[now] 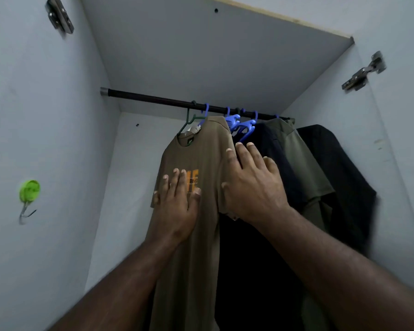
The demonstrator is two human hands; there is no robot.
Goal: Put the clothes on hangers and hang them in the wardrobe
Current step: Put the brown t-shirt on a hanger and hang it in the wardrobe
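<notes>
A brown T-shirt (pixel 196 247) with an orange print hangs from a dark green hanger (pixel 188 120) on the black wardrobe rail (pixel 153 99). My left hand (pixel 177 201) lies flat on the shirt's chest, fingers straight, over the print. My right hand (pixel 251 185) rests with spread fingers on the shirt's right shoulder and sleeve. Behind them, to the right, hang a dark navy garment (pixel 273 149), an olive T-shirt (pixel 304 163) and a black garment (pixel 339 177). Blue hangers (pixel 242 126) sit on the rail between the shirts.
The wardrobe's pale walls close in left and right, with metal hinges (pixel 363 71) on both sides. A green stick-on hook (pixel 29 191) is fixed to the left wall. The rail's left half carries nothing.
</notes>
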